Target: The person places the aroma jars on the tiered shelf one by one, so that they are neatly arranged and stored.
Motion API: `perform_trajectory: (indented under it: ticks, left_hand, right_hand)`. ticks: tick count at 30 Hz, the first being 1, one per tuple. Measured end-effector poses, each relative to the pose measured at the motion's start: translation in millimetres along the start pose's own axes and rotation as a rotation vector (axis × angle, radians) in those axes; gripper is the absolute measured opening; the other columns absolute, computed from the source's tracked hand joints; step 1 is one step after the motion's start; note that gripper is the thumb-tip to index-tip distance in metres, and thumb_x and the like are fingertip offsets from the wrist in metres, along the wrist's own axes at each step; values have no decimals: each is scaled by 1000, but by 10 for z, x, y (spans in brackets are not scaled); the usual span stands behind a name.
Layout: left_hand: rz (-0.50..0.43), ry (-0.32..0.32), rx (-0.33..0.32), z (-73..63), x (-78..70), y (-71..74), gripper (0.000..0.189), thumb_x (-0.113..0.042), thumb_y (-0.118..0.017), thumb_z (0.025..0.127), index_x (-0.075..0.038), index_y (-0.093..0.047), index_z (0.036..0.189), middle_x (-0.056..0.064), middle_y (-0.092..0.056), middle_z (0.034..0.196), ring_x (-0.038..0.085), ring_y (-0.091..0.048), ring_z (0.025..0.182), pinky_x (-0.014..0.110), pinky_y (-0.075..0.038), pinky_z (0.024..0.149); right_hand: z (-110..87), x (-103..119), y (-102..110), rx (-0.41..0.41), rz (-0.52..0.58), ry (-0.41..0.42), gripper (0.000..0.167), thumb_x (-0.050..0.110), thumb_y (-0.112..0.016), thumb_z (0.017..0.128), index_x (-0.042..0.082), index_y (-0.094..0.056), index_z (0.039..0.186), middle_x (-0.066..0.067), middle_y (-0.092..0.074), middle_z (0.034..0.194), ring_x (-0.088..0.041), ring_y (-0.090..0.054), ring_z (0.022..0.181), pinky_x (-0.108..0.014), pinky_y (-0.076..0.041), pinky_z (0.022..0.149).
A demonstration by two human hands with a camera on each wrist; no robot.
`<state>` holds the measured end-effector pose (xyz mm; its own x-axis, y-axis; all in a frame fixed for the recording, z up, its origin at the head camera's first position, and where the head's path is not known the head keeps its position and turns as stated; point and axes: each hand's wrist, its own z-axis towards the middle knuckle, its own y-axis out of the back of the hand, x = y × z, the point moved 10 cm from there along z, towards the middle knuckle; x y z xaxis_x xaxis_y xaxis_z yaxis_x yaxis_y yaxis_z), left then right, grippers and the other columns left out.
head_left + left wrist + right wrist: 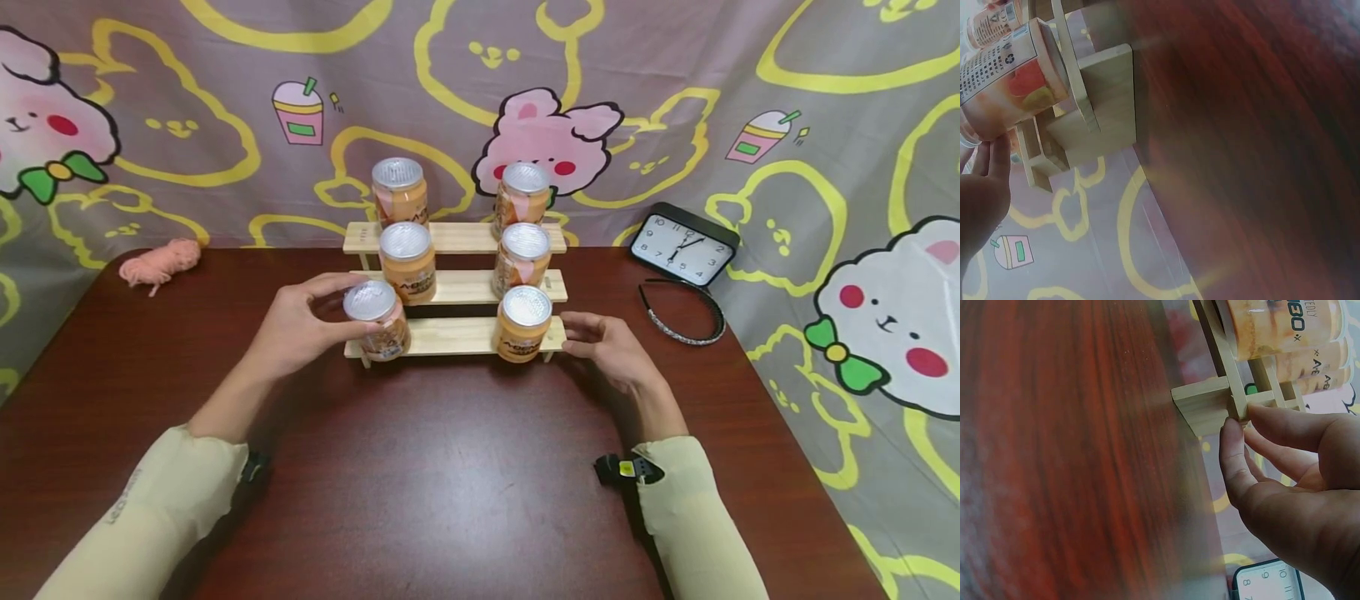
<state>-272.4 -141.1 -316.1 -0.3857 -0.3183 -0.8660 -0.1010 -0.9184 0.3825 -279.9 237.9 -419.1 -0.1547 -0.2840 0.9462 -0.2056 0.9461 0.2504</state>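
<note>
A three-step wooden rack point(450, 336) stands on the table, with silver-lidded orange cans on its steps, one toward each end. My left hand point(294, 325) holds the front-left can point(386, 329), thumb on the near side and fingers behind it. In the left wrist view this can point(1013, 81) shows its printed label and sits tilted in the frame beside the rack. At the rack's front right end my right hand point(617, 350) pinches the lowest step's corner between thumb and finger, which the right wrist view shows close up. The front-right can point(523, 325) stands just left of it.
A black-framed clock point(682, 247) and a glittery headband point(686, 333) lie at the right back of the dark wooden table point(450, 467). Pink yarn point(161, 262) lies at the left back. A patterned cloth point(420, 75) hangs behind the rack.
</note>
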Motion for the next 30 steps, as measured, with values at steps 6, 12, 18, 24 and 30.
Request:
perform_trajectory:
  ticks: [6, 12, 18, 24, 30]
  left_hand:
    - [-26, -23, 20, 23, -30, -105, 56, 4, -89, 73, 5, -68, 125, 18, -65, 128, 8, -61, 113, 19, -50, 94]
    - [-73, -30, 43, 32, -62, -191, 57, 6, -89, 73, 5, -68, 125, 16, -64, 127, 11, -60, 111, 22, -52, 92]
    - [-81, -36, 50, 44, -81, -239, 56, 6, -90, 71, 6, -68, 123, 14, -65, 125, 14, -60, 110, 23, -54, 91]
    - [-49, -25, 56, 42, -73, -271, 57, 2, -91, 71, 2, -69, 124, 10, -64, 127, 14, -58, 114, 26, -53, 93]
    - [-56, -40, 49, 34, -91, -308, 57, 2, -91, 71, 2, -69, 124, 11, -63, 125, 15, -58, 113, 27, -53, 94]
  right_hand:
    - [-3, -2, -3, -3, 6, -4, 52, -9, -63, 94, -8, -49, 145, -27, -56, 135, -24, -57, 114, -24, -53, 86]
    - [-5, -13, -5, 1, 5, -20, 52, -8, -63, 95, -6, -49, 145, -26, -56, 135, -25, -56, 115, -25, -54, 86]
    - [0, -5, -6, 3, -2, -22, 52, -7, -63, 95, -6, -49, 146, -26, -56, 135, -24, -57, 114, -25, -53, 85]
    - [-3, -3, -8, 4, 0, -23, 52, -7, -63, 95, -6, -49, 145, -26, -56, 135, -24, -57, 114, -25, -53, 85]
    - [-6, -8, -7, 4, -1, -30, 52, -7, -63, 95, -6, -48, 146, -26, -55, 137, -26, -55, 117, -24, -53, 85]
